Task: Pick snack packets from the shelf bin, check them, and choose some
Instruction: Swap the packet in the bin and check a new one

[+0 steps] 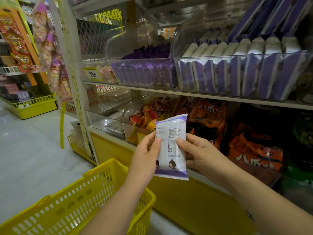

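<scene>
A white and purple snack packet [171, 155] stands upright in front of me, its printed back side facing me. My left hand [145, 153] pinches its left edge with thumb on front. My right hand [201, 155] pinches its right edge the same way. On the upper shelf, a clear bin [243, 92] holds a row of matching white and purple packets [220, 65]. A second clear bin [144, 82] to its left holds smaller purple packets.
A yellow shopping basket [88, 192] hangs at my lower left, below my left forearm. The lower shelf holds a clear bin of red and orange snacks [145, 119] and large orange bags [254, 150]. Hanging snack strips [49, 48] and tiled floor lie left.
</scene>
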Demonstrator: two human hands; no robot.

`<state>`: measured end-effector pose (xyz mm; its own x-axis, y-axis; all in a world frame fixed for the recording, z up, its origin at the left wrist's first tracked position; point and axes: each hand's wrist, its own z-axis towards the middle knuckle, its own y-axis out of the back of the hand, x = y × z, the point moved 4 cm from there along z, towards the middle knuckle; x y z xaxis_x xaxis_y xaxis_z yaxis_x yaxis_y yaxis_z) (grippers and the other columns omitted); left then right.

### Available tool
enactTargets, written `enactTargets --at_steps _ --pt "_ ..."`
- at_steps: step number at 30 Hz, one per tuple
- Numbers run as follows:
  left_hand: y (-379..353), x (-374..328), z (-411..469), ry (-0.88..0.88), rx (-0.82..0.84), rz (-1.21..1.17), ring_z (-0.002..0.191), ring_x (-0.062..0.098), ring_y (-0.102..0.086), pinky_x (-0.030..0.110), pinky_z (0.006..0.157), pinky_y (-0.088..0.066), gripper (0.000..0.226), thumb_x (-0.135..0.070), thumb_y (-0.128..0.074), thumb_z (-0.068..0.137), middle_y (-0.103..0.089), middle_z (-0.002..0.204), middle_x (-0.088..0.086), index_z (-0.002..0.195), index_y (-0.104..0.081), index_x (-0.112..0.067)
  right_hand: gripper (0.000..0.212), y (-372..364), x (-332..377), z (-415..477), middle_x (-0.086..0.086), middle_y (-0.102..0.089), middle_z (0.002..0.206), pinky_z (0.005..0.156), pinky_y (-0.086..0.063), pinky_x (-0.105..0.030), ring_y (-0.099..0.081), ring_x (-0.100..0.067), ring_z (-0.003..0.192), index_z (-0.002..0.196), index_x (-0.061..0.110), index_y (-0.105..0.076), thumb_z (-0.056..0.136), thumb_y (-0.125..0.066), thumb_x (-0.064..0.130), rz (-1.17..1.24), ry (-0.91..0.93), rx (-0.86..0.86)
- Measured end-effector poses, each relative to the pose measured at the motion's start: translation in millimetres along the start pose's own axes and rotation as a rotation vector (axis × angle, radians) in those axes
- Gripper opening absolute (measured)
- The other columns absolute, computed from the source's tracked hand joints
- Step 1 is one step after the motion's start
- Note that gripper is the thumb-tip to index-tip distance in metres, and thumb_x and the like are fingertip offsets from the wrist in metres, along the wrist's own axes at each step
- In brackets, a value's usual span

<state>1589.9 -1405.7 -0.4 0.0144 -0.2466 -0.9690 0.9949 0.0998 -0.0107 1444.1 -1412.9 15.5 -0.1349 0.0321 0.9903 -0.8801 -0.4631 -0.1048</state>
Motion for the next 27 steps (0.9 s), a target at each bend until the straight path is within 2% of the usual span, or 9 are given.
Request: enactTargets --at_steps 2,6,9,12,15,17,20,24,27 --pt "-1.4 -1.1 0.2 -0.024 0.026 0.053 0.089 0.003 -0.070 0.018 0.066 -0.054 0.027 -0.019 -0.052 0.099 -0.071 0.105 -0.010 0.123 -0.056 -0.032 0.030 1.2 -0.4 -0.1 0.000 -0.074 0.106 0.066 -0.057 -0.026 -0.072 -0.020 0.093 0.120 0.021 -0.060 0.093 -0.054 0.029 -0.039 0.030 -0.039" --pt "-11.8 -5.9 -4.1 -0.023 0.303 0.099 0.100 -0.001 -0.066 0.015 0.076 -0.053 0.059 -0.002 -0.055 0.092 -0.070 0.109 -0.024 0.108 -0.051 -0.059 0.025 5.6 0.4 0.9 0.000 -0.075 0.101 0.062 -0.058 -0.025 -0.073 -0.017 0.087 0.119 0.016 -0.060 0.097 -0.051 0.022 -0.029 0.055 -0.127" --pt "-12.7 -4.4 -4.1 -0.017 0.333 0.171 0.096 -0.012 -0.062 0.009 0.069 -0.050 0.075 0.002 -0.058 0.085 -0.065 0.102 -0.038 0.106 -0.038 -0.067 0.020 6.3 2.2 0.6 0.004 -0.076 0.097 0.059 -0.056 -0.021 -0.074 -0.014 0.084 0.115 0.020 -0.061 0.096 -0.054 0.019 -0.065 0.082 -0.138" --pt "-12.3 0.5 -4.8 -0.019 0.310 0.208 0.087 -0.013 -0.064 0.009 0.063 -0.049 0.085 0.000 -0.064 0.082 -0.061 0.097 -0.045 0.120 -0.026 -0.065 0.022 3.8 2.6 -0.9 0.011 -0.075 0.096 0.060 -0.055 -0.018 -0.073 -0.010 0.084 0.111 0.026 -0.061 0.091 -0.061 0.018 -0.163 0.124 -0.143" --pt "-9.1 3.4 -2.4 -0.004 0.236 0.187 0.080 -0.004 -0.069 0.013 0.059 -0.051 0.092 -0.004 -0.067 0.081 -0.066 0.101 -0.031 0.146 -0.020 -0.049 0.025 2.3 3.4 -1.0 0.011 -0.075 0.099 0.065 -0.055 -0.017 -0.072 -0.008 0.089 0.110 0.031 -0.062 0.086 -0.065 0.024 -0.239 0.161 -0.141" --pt "-4.3 3.0 1.7 0.014 0.176 0.143 0.079 0.007 -0.072 0.023 0.061 -0.056 0.085 -0.005 -0.067 0.082 -0.068 0.098 -0.026 0.147 -0.027 -0.042 0.033 1.8 4.8 -1.2 0.010 -0.074 0.101 0.068 -0.055 -0.019 -0.071 -0.009 0.091 0.112 0.032 -0.063 0.080 -0.066 0.034 -0.257 0.176 -0.123" --pt "-0.6 3.5 6.7 0.030 0.163 0.083 0.088 0.027 -0.072 0.043 0.079 -0.060 0.056 -0.008 -0.064 0.081 -0.074 0.097 -0.016 0.114 -0.050 -0.052 0.038 1.8 5.4 -1.6 0.010 -0.074 0.103 0.071 -0.056 -0.020 -0.071 -0.009 0.093 0.113 0.034 -0.063 0.075 -0.065 0.038 -0.254 0.183 -0.091" --pt "4.7 8.5 9.8 0.101 0.156 -0.034 0.084 0.019 -0.074 0.029 0.067 -0.060 0.036 -0.004 -0.059 0.091 -0.077 0.092 -0.002 0.109 -0.056 -0.035 0.035 1.7 7.2 -3.7 0.010 -0.074 0.104 0.074 -0.057 -0.022 -0.071 -0.010 0.096 0.111 0.034 -0.064 0.077 -0.065 0.037 -0.246 0.180 -0.047" --pt "7.2 10.0 10.2 0.134 0.148 -0.084 0.081 0.026 -0.075 0.030 0.067 -0.059 0.028 -0.024 -0.060 0.083 -0.077 0.090 0.006 0.111 -0.058 -0.025 0.030 -0.8 9.6 -5.7 0.011 -0.074 0.103 0.073 -0.056 -0.021 -0.071 -0.009 0.094 0.109 0.035 -0.065 0.078 -0.064 0.035 -0.255 0.186 -0.022"
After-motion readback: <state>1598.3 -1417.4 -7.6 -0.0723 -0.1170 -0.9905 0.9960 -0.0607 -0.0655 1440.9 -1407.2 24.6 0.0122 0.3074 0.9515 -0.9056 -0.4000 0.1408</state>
